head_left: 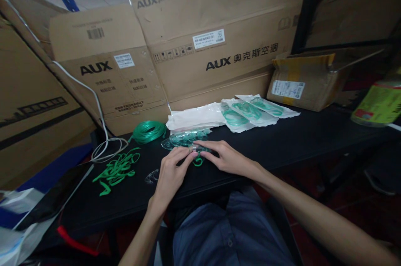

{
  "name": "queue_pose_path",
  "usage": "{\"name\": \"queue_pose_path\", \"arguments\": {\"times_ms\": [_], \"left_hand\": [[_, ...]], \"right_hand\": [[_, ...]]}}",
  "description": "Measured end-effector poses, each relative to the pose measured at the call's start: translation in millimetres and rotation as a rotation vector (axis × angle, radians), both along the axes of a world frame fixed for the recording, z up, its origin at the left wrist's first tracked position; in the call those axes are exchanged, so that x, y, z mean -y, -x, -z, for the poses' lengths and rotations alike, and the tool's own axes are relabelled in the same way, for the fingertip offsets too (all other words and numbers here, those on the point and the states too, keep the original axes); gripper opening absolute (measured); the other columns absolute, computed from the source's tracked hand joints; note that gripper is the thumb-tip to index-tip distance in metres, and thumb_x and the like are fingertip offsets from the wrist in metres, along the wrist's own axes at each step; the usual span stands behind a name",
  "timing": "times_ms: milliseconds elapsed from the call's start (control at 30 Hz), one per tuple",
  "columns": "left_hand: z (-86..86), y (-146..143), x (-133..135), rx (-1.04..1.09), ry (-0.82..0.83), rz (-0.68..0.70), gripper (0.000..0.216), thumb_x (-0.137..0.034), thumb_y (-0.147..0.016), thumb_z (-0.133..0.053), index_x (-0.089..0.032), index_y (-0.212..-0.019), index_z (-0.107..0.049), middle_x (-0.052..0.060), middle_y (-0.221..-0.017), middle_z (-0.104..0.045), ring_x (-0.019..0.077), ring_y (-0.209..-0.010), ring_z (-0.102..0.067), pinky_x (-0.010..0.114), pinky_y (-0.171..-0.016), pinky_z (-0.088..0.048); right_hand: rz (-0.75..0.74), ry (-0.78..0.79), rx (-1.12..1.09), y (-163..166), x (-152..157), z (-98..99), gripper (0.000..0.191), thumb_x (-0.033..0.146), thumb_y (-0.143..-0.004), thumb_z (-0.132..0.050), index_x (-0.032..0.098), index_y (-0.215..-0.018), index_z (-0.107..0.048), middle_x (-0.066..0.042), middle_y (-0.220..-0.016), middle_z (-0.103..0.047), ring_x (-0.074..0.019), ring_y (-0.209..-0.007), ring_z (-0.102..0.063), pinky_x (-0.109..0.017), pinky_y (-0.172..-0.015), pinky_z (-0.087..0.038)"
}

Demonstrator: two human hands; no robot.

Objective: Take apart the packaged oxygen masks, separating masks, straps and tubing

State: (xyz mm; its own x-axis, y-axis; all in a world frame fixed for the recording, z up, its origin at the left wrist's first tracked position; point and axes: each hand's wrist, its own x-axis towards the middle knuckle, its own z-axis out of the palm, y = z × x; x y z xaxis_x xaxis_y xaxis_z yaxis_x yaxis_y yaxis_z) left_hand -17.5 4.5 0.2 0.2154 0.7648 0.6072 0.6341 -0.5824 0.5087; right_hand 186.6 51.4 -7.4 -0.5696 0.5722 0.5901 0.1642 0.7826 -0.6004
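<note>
My left hand [172, 170] and my right hand [224, 156] meet over the front middle of the black table, fingers closed in a pinch. Between them is a small clear plastic piece [205, 149], mostly covered by my fingers. A curled green strap [198, 161] shows below the fingertips; whether it is fixed to the piece I cannot tell. Just behind my hands lies a row of clear green-tinted plastic masks [184, 137], nested together. Left of my left hand are a small clear plastic item [152, 177] and a loose pile of green straps [117, 170].
A coil of green tubing [148, 131] sits near white cables [105, 149] at the back left. White packets [236, 113] with green tubing lie along the back. AUX cardboard panels [188, 78] stand behind. An opened carton [300, 82] and a yellow-green labelled bottle [379, 103] are at right.
</note>
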Motion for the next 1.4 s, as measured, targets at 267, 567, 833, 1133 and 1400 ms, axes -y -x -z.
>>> {"name": "queue_pose_path", "arguments": {"times_ms": [267,567,833,1133,1400], "left_hand": [[-2.6,-2,4,0.039,0.062,0.004,0.023,-0.037,-0.097,-0.060,-0.022,-0.095,-0.077,0.005,-0.095,-0.076,0.0217,-0.088,-0.070,0.030,-0.083,-0.053],[-2.6,-1,4,0.028,0.132,0.006,0.026,-0.038,-0.099,-0.056,-0.023,-0.107,-0.075,0.002,-0.088,-0.071,0.0175,-0.075,-0.064,0.026,-0.073,-0.049],[-1.9,-1,2,-0.057,0.091,-0.042,0.022,-0.040,-0.095,-0.062,-0.023,-0.090,-0.076,0.000,-0.076,-0.056,0.0155,-0.067,-0.053,0.026,-0.065,-0.042],[-1.2,-3,3,-0.073,0.080,0.007,0.015,-0.030,-0.099,-0.054,-0.022,-0.092,-0.065,0.002,-0.096,-0.059,0.0159,-0.077,-0.055,0.026,-0.069,-0.043],[-2.4,-5,3,-0.124,0.085,-0.054,0.017,-0.031,-0.101,-0.049,-0.023,-0.090,-0.059,0.003,-0.100,-0.061,0.0190,-0.090,-0.060,0.029,-0.080,-0.045]], "right_hand": [[-0.027,0.053,-0.032,1,-2,2.3,0.043,0.028,-0.092,-0.069,0.018,-0.133,-0.064,-0.011,-0.130,-0.070,-0.0252,-0.117,-0.067,-0.037,-0.103,-0.051],[0.065,0.250,-0.127,0,-9,7.7,0.035,0.033,-0.095,-0.059,0.017,-0.126,-0.065,-0.006,-0.098,-0.074,-0.0209,-0.087,-0.067,-0.030,-0.076,-0.055],[0.085,0.266,-0.161,0,-13,9.8,0.034,0.032,-0.093,-0.059,0.017,-0.123,-0.066,-0.006,-0.101,-0.072,-0.0183,-0.080,-0.064,-0.029,-0.072,-0.053],[0.065,0.227,-0.064,0,-8,7.3,0.037,0.038,-0.093,-0.063,0.018,-0.125,-0.066,-0.005,-0.102,-0.073,-0.0137,-0.068,-0.060,-0.025,-0.064,-0.050],[0.122,0.188,-0.086,-1,-12,8.2,0.026,0.031,-0.093,-0.064,0.018,-0.115,-0.068,-0.004,-0.097,-0.072,-0.0162,-0.076,-0.062,-0.026,-0.070,-0.048]]}}
